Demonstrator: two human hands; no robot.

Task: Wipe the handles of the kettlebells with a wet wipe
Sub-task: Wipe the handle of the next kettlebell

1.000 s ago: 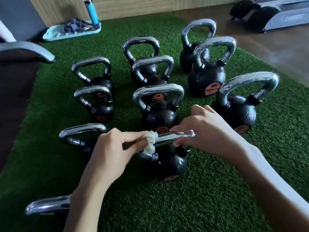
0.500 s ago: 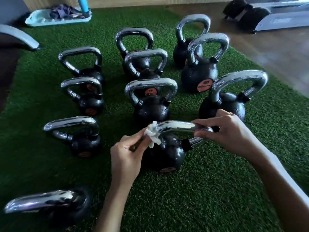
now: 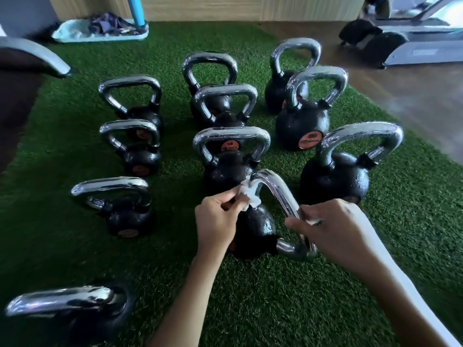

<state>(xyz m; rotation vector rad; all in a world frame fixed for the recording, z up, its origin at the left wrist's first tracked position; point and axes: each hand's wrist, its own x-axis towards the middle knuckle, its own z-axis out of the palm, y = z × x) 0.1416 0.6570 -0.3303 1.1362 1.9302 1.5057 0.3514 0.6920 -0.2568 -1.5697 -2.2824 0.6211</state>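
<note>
Several black kettlebells with chrome handles stand in rows on green artificial turf (image 3: 275, 309). The nearest middle kettlebell (image 3: 253, 231) is turned so its chrome handle (image 3: 280, 191) runs from upper left to lower right. My left hand (image 3: 218, 221) pinches a crumpled white wet wipe (image 3: 248, 194) against the handle's far corner. My right hand (image 3: 333, 229) grips the near end of the same handle, fingers wrapped round the bar. Part of the black ball is hidden behind my left hand.
Kettlebells stand close on all sides: one behind (image 3: 230, 161), a large one at right (image 3: 335, 181), one at left (image 3: 117, 204), one near the bottom left (image 3: 75, 311). A light blue tray (image 3: 70, 36) with cloth lies at the back. Treadmills (image 3: 413, 43) stand on the wood floor, right.
The kettlebell has been rotated, so its handle now points toward me at the right end. My right hand came nearer with it. The wipe stays at the handle's left corner.
</note>
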